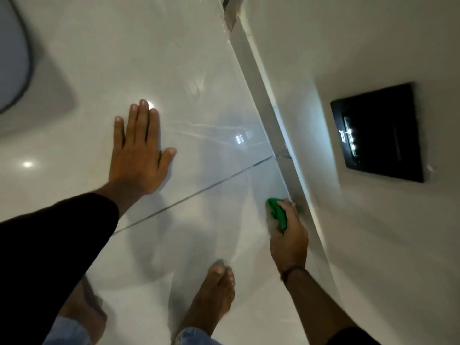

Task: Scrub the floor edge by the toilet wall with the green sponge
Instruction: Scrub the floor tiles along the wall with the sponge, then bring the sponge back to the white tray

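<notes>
Right hand (288,235) gripped crumpled green sponge (277,211) at glossy white tile floor (199,108) edge by wall (373,232); left hand (138,155) flat, fingers spread, braced on floor.

Bathroom, plainly: glossy pale floor tiles (189,78) with a thin grout line (199,192), curved rim of a toilet (17,78) at upper left, black flush plate (378,133) set in the white wall (373,46), tiled skirting (263,95) along its foot.
</notes>
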Tool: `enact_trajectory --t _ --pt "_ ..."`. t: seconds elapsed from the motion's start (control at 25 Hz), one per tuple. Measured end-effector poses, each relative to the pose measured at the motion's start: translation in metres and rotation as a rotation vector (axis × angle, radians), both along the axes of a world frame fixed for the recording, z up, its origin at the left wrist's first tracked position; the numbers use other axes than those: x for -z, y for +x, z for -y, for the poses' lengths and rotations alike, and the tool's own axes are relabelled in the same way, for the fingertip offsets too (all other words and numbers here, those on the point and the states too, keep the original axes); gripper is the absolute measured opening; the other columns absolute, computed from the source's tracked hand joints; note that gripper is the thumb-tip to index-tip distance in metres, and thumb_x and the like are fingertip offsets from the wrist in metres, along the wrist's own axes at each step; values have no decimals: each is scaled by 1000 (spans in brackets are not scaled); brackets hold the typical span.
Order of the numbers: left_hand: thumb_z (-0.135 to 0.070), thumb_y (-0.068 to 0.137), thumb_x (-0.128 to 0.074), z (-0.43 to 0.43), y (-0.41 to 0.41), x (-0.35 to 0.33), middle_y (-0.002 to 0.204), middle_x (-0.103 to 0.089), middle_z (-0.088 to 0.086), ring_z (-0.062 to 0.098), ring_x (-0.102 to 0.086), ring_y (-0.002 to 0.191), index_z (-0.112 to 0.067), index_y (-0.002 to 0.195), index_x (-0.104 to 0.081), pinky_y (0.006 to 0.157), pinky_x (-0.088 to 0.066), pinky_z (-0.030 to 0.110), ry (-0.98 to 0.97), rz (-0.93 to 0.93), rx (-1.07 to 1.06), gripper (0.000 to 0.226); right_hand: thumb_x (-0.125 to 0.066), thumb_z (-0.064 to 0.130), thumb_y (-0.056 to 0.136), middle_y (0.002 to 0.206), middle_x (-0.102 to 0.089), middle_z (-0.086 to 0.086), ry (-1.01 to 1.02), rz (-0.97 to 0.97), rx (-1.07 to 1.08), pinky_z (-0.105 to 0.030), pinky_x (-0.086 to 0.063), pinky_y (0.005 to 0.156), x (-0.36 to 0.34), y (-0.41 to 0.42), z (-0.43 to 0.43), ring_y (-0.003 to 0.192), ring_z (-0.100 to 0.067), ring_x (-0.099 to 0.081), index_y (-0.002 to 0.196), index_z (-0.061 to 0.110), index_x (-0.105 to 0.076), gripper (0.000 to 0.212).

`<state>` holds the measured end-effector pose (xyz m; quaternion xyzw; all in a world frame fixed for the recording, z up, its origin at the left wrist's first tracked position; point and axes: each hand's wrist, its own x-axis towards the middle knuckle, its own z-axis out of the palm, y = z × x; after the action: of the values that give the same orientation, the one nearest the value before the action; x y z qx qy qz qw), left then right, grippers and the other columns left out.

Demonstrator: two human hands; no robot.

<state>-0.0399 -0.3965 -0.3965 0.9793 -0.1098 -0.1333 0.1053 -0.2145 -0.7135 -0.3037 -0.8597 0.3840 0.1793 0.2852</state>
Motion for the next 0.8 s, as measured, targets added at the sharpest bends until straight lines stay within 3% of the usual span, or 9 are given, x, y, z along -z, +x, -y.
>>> enact_trajectory --t 0.16,0.32,0.36,0.44,0.48,0.56,0.68,0.72,0.8 --pt "-55 109 -35 -13 -17 -81 186 -19 21 41 -21 173 -1 176 -25 138 -11 63 -32 -120 37 87 -52 -21 88 158 -48 -1 4 11 -202 -24 -28 116 -64 22 -37 150 -18 -36 146 24 -54 73" --pt "-50 111 -39 -47 -74 -193 184 -24 23 44 -25 171 2 173 -33 136 -27 66 -43 -170 -101 81 -53 -17 94 155 -52 -3 85 33 -343 -36 -32 121 -143 42 -120 151 -18 -34 146 25 -52 67" --pt "-52 113 -34 -64 -84 -220 187 -14 20 42 -16 173 -1 176 -24 138 -23 63 -21 -203 -139 82 -54 -18 93 156 -50 -3 115 35 -397 -40 -33 121 -167 50 -147 151 -17 -33 147 26 -50 70" --pt "-63 113 -16 -99 -96 -268 186 21 8 33 11 175 -13 178 4 143 0 54 46 -314 -209 85 -62 -15 91 160 -43 -1 165 42 -486 -39 -31 121 -212 69 -203 150 -18 -34 151 28 -43 76" --pt "-66 112 -12 -116 -98 -289 183 28 5 31 18 174 -16 177 10 142 11 48 63 -336 -247 85 -66 -11 91 162 -38 1 188 55 -520 -37 -29 121 -230 79 -230 150 -19 -34 152 29 -39 78" --pt "-64 111 -21 -154 -93 -330 186 8 9 35 3 173 -14 176 -6 139 11 44 81 -272 -299 83 -69 -7 91 162 -31 8 252 113 -598 -39 -31 122 -266 103 -287 151 -17 -32 152 32 -34 81" --pt "-56 110 -37 -226 -69 -382 179 -29 17 41 -32 164 -7 169 -33 139 -19 56 98 -65 -311 77 -63 -8 95 164 -30 6 350 247 -751 -41 -34 122 -313 149 -381 155 -15 -25 155 25 -38 73" --pt "-54 110 -37 -250 -58 -393 179 -31 19 42 -34 164 -6 170 -36 137 -27 62 93 -27 -325 76 -61 -9 95 165 -32 3 375 301 -820 -41 -33 123 -325 166 -413 156 -14 -22 155 22 -40 71" --pt "-53 113 -34 -294 -34 -409 182 -28 20 42 -27 169 -4 172 -38 135 -28 66 69 1 -399 77 -58 -11 93 165 -35 -2 381 412 -958 -38 -30 124 -343 200 -472 157 -15 -19 155 18 -42 70"
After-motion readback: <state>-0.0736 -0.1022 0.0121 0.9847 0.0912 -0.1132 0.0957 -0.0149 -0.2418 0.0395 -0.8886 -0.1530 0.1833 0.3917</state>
